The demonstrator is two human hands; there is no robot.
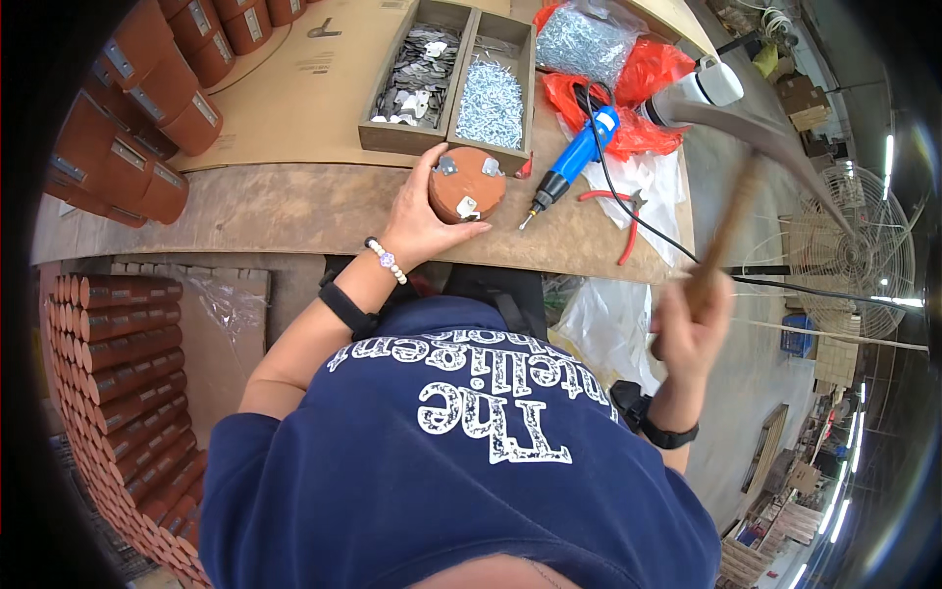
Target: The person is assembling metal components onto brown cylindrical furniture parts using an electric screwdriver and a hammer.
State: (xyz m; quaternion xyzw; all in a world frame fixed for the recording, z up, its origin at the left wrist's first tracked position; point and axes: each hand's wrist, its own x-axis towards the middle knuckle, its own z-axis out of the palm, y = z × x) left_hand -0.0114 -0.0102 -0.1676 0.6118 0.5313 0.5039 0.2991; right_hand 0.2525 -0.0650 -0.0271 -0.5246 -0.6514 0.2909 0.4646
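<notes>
My left hand [424, 211] is wrapped round the side of a reddish-brown round block [457, 188] near the table's front edge. Three small metal plates, one of them a pale plate [467, 207], sit near the rim of its upper face. Off to the right, my right hand [695, 319] grips a hammer [734, 211] by its wooden handle. The hammer is raised, its long dark head up and well apart from the block; motion blurs it. A blue electric screwdriver [579, 162] lies right of the block, its bit pointing toward me.
Behind the block stands a two-part wooden tray [449, 79] with dark metal plates and silvery screws or nails. Red-handled pliers [628, 211], a bag of fasteners [589, 44] and a white bottle [711, 86] lie rightward. Reddish-brown pots [147, 88] stand left; stacked cylinders [128, 353] rise below.
</notes>
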